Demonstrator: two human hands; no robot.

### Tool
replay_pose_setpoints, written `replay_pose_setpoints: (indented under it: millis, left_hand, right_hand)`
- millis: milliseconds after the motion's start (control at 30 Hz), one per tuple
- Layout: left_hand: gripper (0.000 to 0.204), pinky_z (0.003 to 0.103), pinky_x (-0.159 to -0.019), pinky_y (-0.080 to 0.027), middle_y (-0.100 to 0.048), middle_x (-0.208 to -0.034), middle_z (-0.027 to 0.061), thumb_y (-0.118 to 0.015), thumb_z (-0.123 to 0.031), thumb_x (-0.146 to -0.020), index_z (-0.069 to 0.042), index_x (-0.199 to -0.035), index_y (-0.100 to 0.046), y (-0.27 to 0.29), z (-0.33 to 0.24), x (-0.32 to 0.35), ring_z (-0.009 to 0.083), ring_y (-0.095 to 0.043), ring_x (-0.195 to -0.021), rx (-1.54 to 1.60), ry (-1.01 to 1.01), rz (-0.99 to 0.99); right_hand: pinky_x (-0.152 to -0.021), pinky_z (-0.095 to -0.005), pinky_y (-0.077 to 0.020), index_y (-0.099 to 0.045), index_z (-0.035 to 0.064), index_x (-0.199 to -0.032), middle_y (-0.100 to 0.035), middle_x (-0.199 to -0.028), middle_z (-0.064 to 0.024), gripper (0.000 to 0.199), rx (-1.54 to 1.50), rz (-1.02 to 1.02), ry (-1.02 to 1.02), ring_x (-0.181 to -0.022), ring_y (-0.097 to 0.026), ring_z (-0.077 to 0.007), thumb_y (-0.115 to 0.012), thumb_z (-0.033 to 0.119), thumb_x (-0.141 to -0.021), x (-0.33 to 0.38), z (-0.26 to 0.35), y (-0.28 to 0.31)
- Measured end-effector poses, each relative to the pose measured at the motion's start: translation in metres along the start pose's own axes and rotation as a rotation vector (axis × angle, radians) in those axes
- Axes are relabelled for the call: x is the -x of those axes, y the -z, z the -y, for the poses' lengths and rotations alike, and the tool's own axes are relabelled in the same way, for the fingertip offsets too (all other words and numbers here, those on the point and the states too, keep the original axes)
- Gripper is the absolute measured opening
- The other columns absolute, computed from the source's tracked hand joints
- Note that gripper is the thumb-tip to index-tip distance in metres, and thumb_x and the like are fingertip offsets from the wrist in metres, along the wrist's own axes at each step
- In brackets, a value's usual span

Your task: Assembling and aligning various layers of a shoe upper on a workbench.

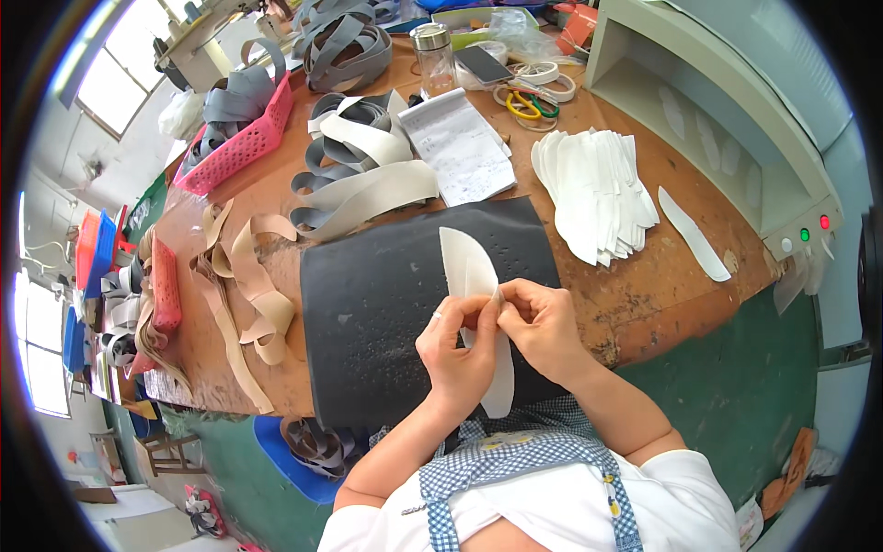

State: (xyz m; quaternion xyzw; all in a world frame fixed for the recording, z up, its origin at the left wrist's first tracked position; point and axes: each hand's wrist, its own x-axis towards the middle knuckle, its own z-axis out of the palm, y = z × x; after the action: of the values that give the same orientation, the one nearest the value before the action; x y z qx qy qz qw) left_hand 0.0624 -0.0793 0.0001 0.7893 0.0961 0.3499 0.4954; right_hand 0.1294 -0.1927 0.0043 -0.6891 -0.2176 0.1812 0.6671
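Over a black mat (368, 313), a long cream curved piece (467, 256), seemingly fabric, is held up by both hands. My left hand (455, 354) pinches it near its middle, thumb against the bent fingers. Right beside it, my right hand (543, 327) grips the same piece at its right edge, fingertips almost touching the left ones. The piece's lower end (499, 391) hangs below the hands toward my apron. Whether a second layer or some small thing lies between the fingertips is hidden.
To the right lies a fanned stack of white cut pieces (598, 193), with a single piece (692, 235) beside a grey machine (727, 120). Behind the mat are a notepad (460, 147), grey and cream strips (368, 189), scissors (524, 106) and a glass jar (434, 60). A pink basket (244, 138) stands far left.
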Motion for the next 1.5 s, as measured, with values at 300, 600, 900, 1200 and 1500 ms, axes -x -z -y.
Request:
replay_pose_setpoints:
  millis: [300, 600, 900, 1200, 1500]
  left_hand:
    - [0.012, 0.027, -0.058, -0.053, -0.066, -0.075, 0.0077, -0.073, 0.005, -0.082, -0.001, -0.088, -0.064, 0.009, -0.002, -0.011, 0.0156, -0.066, -0.061, -0.038, -0.145, 0.091]
    - [0.021, 0.025, -0.044, -0.039, -0.063, -0.07, 0.0036, -0.074, 0.005, -0.073, -0.008, -0.088, -0.066, 0.028, -0.007, -0.017, 0.012, -0.056, -0.052, -0.399, -0.384, -0.387]
    - [0.016, 0.027, -0.074, -0.054, -0.064, -0.096, 0.0049, -0.055, -0.018, -0.104, -0.004, -0.1, -0.061, 0.077, -0.019, -0.065, 0.0122, -0.064, -0.085, 0.506, 0.361, -0.351]
    - [0.043, 0.042, -0.097, -0.048, -0.058, -0.122, 0.0239, -0.062, 0.001, -0.089, 0.0, -0.131, -0.053, -0.057, 0.078, -0.162, 0.0424, -0.058, -0.113, -0.299, -0.164, 0.265]
    - [0.049, 0.047, -0.1, -0.045, -0.065, -0.113, 0.0197, -0.072, -0.01, -0.078, -0.001, -0.125, -0.061, -0.052, 0.202, -0.327, 0.0401, -0.055, -0.117, -0.945, -0.136, 0.335]
  right_hand:
    - [-0.057, -0.0213, -0.0496, -0.068, -0.006, -0.101, -0.068, -0.075, -0.0014, 0.013, 0.186, 0.06, 0.113, -0.069, -0.059, -0.0015, -0.062, 0.003, -0.095, -0.002, 0.015, 0.008]
    - [-0.056, -0.02, -0.0456, -0.066, -0.001, -0.088, -0.062, -0.075, 0.0034, 0.018, 0.029, -0.476, 0.169, -0.064, -0.056, -0.0028, -0.052, 0.006, -0.098, -0.02, -0.005, 0.043]
    - [-0.064, -0.0316, -0.0563, -0.066, 0.0006, -0.088, -0.067, -0.086, -0.0057, 0.014, -0.49, -0.768, 0.024, -0.076, -0.067, -0.0161, -0.053, 0.007, -0.091, -0.1, -0.036, 0.224]
    - [-0.079, -0.0397, -0.0562, -0.065, -0.0012, -0.093, -0.069, -0.091, -0.0111, 0.012, -0.464, -0.55, -0.145, -0.086, -0.068, -0.0236, -0.059, 0.005, -0.084, -0.243, -0.071, 0.379]
    - [-0.079, -0.0431, -0.0574, -0.062, -0.001, -0.11, -0.067, -0.102, -0.0151, 0.03, -0.257, -0.755, -0.118, -0.092, -0.068, -0.0296, -0.064, 0.018, -0.087, -0.353, -0.059, 0.442]
